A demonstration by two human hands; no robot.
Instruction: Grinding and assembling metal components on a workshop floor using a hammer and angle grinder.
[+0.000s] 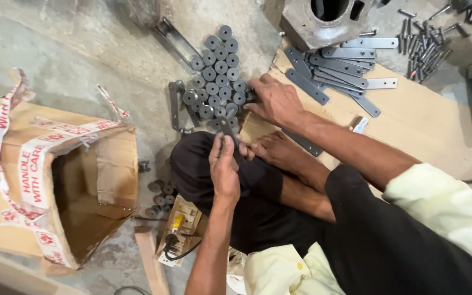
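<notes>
Lying open on its side at left, a taped brown carton [55, 180] faces bare concrete. Left hand [224, 166] pinches a flat metal strip [228, 131]; right hand [275, 101] touches grey discs [217, 76], grip unclear

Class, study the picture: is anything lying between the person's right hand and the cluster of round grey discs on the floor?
Nothing visible does. The right hand reaches directly to the near edge of the round grey discs, its fingertips right at them. The left hand holds a small flat metal piece just below, off to the side of that reach.
</notes>
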